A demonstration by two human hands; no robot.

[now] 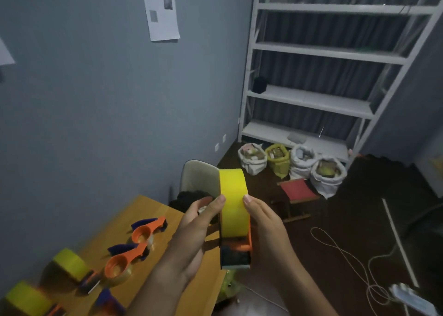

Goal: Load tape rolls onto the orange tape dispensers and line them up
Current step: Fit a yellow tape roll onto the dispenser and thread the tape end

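Observation:
I hold a yellow tape roll [234,203] that sits on an orange dispenser [237,248], raised in the air past the table's right edge. My left hand [194,229] grips the roll's left side with the thumb on its face. My right hand [263,222] grips its right side. On the wooden table [153,210] lie two orange dispensers [146,230] [124,263] holding clear rolls. Two more dispensers carrying yellow rolls [72,265] [27,300] stand at the lower left, and part of another dispenser [107,301] shows at the bottom edge.
A white chair [199,174] stands behind the table's far end. Several filled sacks [292,162] and a red folding stool [298,191] sit on the dark floor before a white shelf unit [311,95]. White cables [347,255] and a power strip [412,299] lie at the right.

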